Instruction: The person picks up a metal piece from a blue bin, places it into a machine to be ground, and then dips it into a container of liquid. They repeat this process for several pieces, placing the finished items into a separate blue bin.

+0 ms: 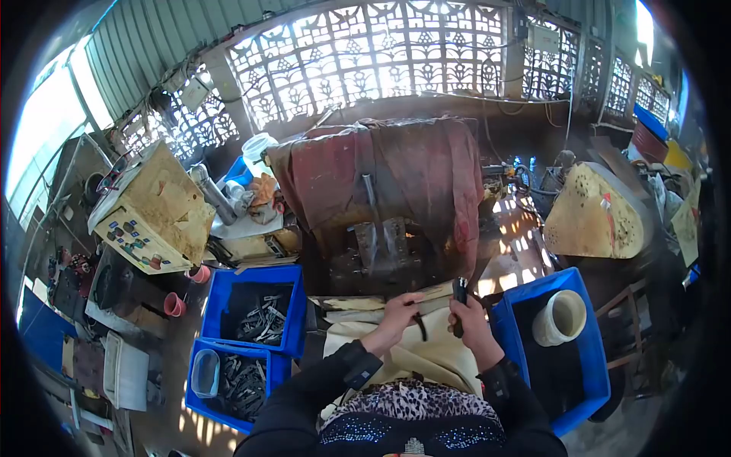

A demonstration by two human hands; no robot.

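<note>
My left hand [399,310] pinches a small dark curved metal part [420,326] over a cream cloth [415,352] on my lap. My right hand [470,314] is closed around a dark upright tool handle [460,293], right beside the part. Both hands sit close together in front of a machine draped in a dirty red cloth [381,179]. My sleeves are black.
Two blue crates [293,305] [199,400] of dark metal parts stand at my left, the nearer one holding a clear tub [205,373]. A blue crate [586,365] with a white cup [560,317] is at my right. A yellowish control box [156,209] stands far left.
</note>
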